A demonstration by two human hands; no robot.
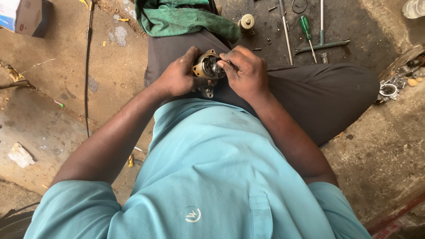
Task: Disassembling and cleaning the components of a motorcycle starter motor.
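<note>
A small round metal machine part point(207, 68), brass-coloured with a dark greasy centre, rests over my lap. My left hand point(177, 77) grips it from the left side. Across from it, my right hand point(245, 71) holds its right side, with the fingertips pressed into the open face. A short metal lug of the part sticks out below, between my hands.
A green cloth point(186, 20) lies beyond my knees. A small cylindrical can point(246, 24), a green-handled screwdriver point(306, 28), a T-handle wrench point(322, 42) and a long metal rod point(285, 26) lie on the oily floor. More metal parts point(389, 90) sit at right. A cardboard box point(26, 17) stands top left.
</note>
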